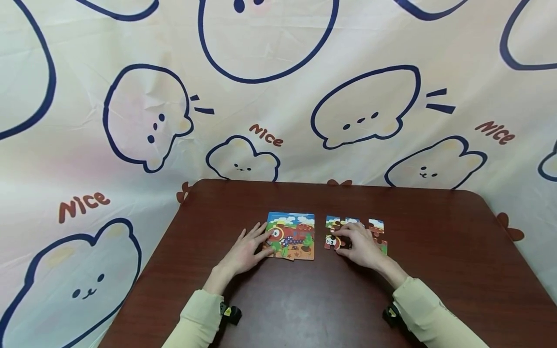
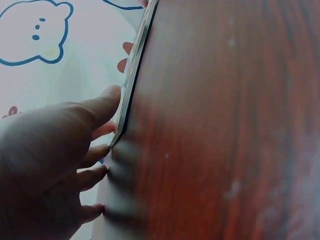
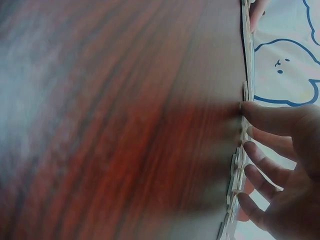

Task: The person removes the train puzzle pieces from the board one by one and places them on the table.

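A square picture puzzle (image 1: 300,237) with a red cartoon figure, blue sky and green plants lies on the table. My left hand (image 1: 245,251) rests at its left side, fingers spread, index finger and thumb over its edge. In the left wrist view the left hand (image 2: 55,145) touches the board's thin edge (image 2: 131,90). To the right, my right hand (image 1: 361,245) bends over loose puzzle pieces, pinching a jigsaw piece (image 1: 331,242) with a cartoon eye between thumb and index finger. The right wrist view shows the right hand's (image 3: 295,160) fingers low at the pieces; its palm hides several.
More jigsaw pieces (image 1: 376,224) lie around the right hand, some partly covered. A dark red-brown wooden table (image 1: 296,309) carries everything. Behind it hangs a pale cloth (image 1: 300,111) with cartoon bears. Both wrists wear small black devices (image 1: 232,314).
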